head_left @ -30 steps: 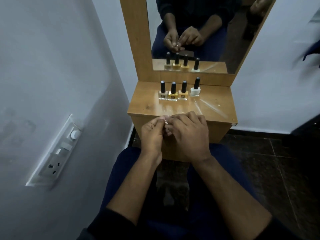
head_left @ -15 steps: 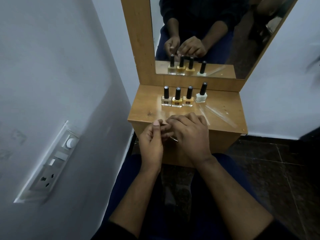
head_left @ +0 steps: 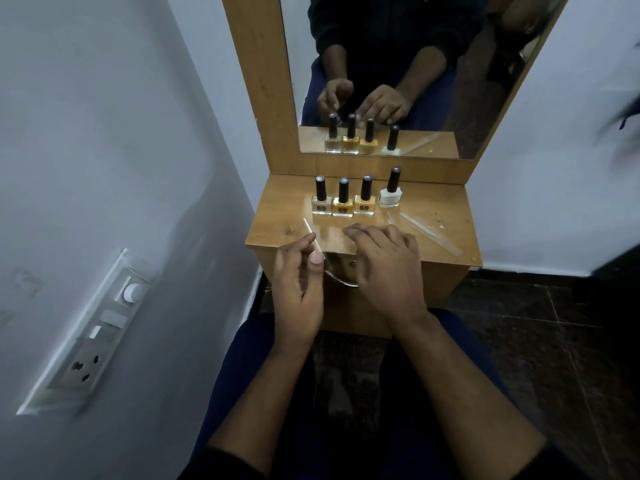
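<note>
Four nail polish bottles with black caps stand in a row on the small wooden dressing table (head_left: pixel 446 216): a beige bottle (head_left: pixel 321 204), a yellow bottle (head_left: pixel 343 206), an orange-yellow bottle (head_left: pixel 364 203) and a white bottle (head_left: pixel 391 195). My left hand (head_left: pixel 298 289) hovers at the table's front edge, thumb up, fingers loosely curled, with nothing seen in it. My right hand (head_left: pixel 388 268) is palm down beside it, fingertips reaching over the table top just in front of the bottles. The two hands are apart.
A mirror (head_left: pixel 398 74) in a wooden frame rises behind the bottles and reflects them and my hands. Clear plastic strips (head_left: pixel 427 232) lie on the table's right side. A drawer handle (head_left: pixel 341 279) sits below the table edge. A switchboard (head_left: pixel 93 334) is on the left wall.
My hands were pressed together around something small in front of the table; now they have come apart, the left drawn left, the right spread over the table edge. The view has tilted slightly.
</note>
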`<state>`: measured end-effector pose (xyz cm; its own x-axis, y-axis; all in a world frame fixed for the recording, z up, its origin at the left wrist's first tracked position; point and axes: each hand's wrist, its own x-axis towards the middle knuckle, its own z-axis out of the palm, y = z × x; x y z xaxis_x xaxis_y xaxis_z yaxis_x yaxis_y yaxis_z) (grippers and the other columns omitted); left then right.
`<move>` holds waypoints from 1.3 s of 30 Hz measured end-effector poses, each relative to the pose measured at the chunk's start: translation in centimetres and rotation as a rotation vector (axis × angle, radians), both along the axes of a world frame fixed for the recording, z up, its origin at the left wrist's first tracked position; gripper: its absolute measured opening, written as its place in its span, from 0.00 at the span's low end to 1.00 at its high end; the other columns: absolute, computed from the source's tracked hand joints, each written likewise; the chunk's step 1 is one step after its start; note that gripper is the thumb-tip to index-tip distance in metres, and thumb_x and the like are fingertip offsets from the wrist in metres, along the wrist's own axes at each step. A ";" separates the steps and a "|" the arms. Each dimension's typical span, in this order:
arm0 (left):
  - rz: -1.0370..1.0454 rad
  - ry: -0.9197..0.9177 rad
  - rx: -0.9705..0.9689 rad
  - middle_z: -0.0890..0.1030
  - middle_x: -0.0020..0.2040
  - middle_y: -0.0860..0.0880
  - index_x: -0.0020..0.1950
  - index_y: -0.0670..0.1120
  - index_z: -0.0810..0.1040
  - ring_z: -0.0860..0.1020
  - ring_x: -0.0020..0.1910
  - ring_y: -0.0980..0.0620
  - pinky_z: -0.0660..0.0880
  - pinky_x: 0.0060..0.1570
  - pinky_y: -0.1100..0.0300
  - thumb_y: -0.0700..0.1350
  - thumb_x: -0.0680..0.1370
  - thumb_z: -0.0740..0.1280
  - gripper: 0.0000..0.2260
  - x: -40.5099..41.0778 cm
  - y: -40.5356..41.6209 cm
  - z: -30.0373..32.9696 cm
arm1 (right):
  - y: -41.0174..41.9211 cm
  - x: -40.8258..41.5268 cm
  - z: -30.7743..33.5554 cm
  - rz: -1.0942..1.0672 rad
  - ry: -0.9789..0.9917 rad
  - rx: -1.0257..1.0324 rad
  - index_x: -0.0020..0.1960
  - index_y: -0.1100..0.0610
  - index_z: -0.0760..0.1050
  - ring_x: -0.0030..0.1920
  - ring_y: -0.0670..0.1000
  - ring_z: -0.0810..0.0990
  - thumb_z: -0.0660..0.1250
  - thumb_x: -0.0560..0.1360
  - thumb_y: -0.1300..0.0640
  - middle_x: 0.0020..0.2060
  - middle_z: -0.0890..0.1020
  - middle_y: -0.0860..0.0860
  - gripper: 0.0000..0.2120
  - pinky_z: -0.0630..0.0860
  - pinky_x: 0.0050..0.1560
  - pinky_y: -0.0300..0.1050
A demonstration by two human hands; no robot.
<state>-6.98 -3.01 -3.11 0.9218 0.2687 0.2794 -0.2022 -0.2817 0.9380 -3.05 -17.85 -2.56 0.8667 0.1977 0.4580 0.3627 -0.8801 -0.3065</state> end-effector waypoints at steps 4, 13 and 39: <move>-0.041 -0.051 0.100 0.76 0.65 0.50 0.71 0.45 0.77 0.75 0.64 0.59 0.73 0.55 0.72 0.54 0.84 0.61 0.20 0.2 0.1 -0.3 | -3.1 -0.7 0.4 -0.202 0.034 0.064 0.69 0.51 0.77 0.64 0.52 0.73 0.67 0.79 0.56 0.63 0.80 0.49 0.19 0.63 0.60 0.48; -0.146 -0.117 0.261 0.76 0.61 0.51 0.68 0.46 0.79 0.77 0.62 0.51 0.80 0.54 0.51 0.53 0.85 0.62 0.17 0.0 -1.6 -0.9 | -5.6 -1.5 -0.2 -0.203 0.159 -0.089 0.66 0.48 0.79 0.65 0.54 0.73 0.72 0.78 0.52 0.66 0.80 0.46 0.17 0.62 0.62 0.53; 0.042 -0.013 0.280 0.72 0.74 0.55 0.73 0.49 0.75 0.67 0.75 0.59 0.70 0.68 0.57 0.57 0.84 0.61 0.21 0.5 1.1 -1.5 | -0.7 -0.3 -1.2 -0.032 -0.159 -0.139 0.62 0.51 0.83 0.56 0.52 0.77 0.72 0.77 0.53 0.58 0.84 0.47 0.13 0.65 0.54 0.49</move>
